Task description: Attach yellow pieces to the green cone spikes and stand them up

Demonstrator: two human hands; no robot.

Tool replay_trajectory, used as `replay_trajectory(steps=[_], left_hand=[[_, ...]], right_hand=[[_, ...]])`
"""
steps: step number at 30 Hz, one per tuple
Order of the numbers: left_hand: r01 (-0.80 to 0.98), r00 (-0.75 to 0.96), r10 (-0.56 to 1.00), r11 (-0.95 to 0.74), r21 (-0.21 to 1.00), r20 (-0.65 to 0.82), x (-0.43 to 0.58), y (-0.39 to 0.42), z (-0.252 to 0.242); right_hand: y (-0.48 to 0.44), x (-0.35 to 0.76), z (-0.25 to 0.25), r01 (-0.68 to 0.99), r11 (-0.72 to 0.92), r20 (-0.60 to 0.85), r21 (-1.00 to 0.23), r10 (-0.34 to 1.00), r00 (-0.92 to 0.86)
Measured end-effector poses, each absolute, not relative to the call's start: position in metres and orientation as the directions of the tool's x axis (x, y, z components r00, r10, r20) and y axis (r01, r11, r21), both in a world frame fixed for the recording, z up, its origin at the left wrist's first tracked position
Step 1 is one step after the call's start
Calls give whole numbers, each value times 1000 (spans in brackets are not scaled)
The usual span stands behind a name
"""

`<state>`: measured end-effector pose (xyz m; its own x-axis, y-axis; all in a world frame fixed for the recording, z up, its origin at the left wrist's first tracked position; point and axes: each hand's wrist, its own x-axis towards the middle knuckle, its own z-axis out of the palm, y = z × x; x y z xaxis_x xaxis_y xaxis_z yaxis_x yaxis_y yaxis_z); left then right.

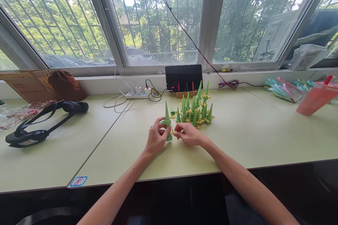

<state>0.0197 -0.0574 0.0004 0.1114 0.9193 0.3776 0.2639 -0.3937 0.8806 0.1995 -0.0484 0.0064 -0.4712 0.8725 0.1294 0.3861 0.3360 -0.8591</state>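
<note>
A tall green cone (167, 119) is held upright on the pale green table (250, 140) by the left hand (156, 140), whose fingers are closed around the cone's lower part; the right hand (188, 134) is pinched on a small yellow piece (174, 132) at the cone's right side, near its base; whether that piece is already seated in the cone cannot be told. Just beyond the hands, further from the viewer, a cluster of finished green cones (196, 109) with yellow pieces is stood upright in a tight group, in front of a dark tablet (183, 76) propped against the window ledge. A white power strip (137, 94) lies left of the tablet; a black headset (39, 126) rests far left; a pink cup (315, 99) with a straw is placed far right.

For the fitting to be done well, the cone should be kept steady and vertical by the left hand; the yellow piece should be lined up squarely with the cone's side before being pressed; force is judged best applied straight inward, so the cone is not tipped toward the nearby cluster.
</note>
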Motion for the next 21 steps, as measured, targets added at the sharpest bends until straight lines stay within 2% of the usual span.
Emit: replay_trajectory(steps=[4, 11, 21], left_hand=[[285, 114, 917, -400, 871, 383, 20, -58, 0], [309, 157, 913, -407, 859, 376, 17, -58, -1], [232, 253, 924, -347, 909, 288, 16, -62, 5]], right_hand=[[-47, 199, 3, 413, 335, 99, -847, 862, -496], [-46, 200, 0, 406, 365, 127, -838, 854, -505], [-48, 200, 6, 387, 375, 171, -842, 867, -468]])
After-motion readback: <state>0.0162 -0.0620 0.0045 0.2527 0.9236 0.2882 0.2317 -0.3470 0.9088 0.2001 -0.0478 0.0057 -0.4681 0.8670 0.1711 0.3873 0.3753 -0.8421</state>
